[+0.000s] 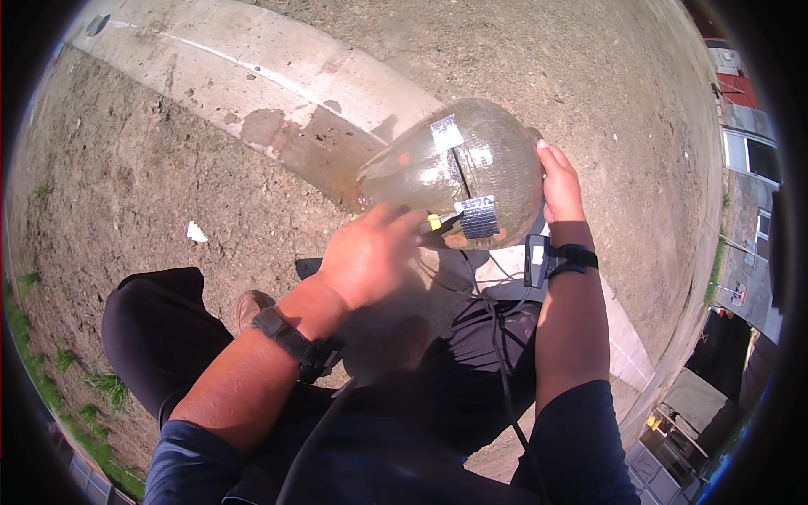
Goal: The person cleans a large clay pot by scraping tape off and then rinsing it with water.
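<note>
A large egg-shaped object [505,151] with a shiny, ribbed, olive-brown surface is tilted in front of me, its narrow end to the left. Two silver tape patches [446,133] stick to it, with a dark straight slit or line [461,172] between them. My right hand [561,181] is pressed round its broad right end, gripping it, with some fingers hidden behind. My left hand [374,252], slightly blurred, is closed around a small black-and-yellow tool [434,222]. The tool's dark tip meets the object by the lower tape patch; its exact kind is unclear.
Beneath the object runs a pale concrete strip [278,50] with a wet brown stain [320,147], bordered by bare dirt [160,185]. Dark cables [497,337] hang over my lap between my arms. Buildings [753,160] line the far right; grass [105,387] grows at lower left.
</note>
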### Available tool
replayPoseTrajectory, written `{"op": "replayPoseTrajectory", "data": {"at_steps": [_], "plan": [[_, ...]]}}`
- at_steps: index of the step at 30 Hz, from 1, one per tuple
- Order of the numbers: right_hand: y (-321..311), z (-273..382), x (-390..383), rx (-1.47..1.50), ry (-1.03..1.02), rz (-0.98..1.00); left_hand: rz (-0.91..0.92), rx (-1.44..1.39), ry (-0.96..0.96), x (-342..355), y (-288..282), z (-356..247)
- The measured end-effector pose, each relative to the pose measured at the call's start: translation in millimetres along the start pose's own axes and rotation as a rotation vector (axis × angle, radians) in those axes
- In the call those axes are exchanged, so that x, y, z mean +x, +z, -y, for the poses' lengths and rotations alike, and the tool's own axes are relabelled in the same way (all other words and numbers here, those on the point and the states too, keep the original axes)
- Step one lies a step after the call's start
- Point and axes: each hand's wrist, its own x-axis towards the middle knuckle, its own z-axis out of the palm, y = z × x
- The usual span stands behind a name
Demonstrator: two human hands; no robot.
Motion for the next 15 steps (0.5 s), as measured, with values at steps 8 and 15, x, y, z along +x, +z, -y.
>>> {"op": "replayPoseTrajectory", "data": {"at_steps": [8,15], "plan": [[-1.9,-0.4,0.9,-0.018,0.028,0.016,0.016,0.007,0.012,0.1,-4.0,-0.9],[-2.0,-3.8,0.6,-0.011,0.010,-0.006,-0.002,-0.005,0.012,-7.3,-3.9,5.8]]}}
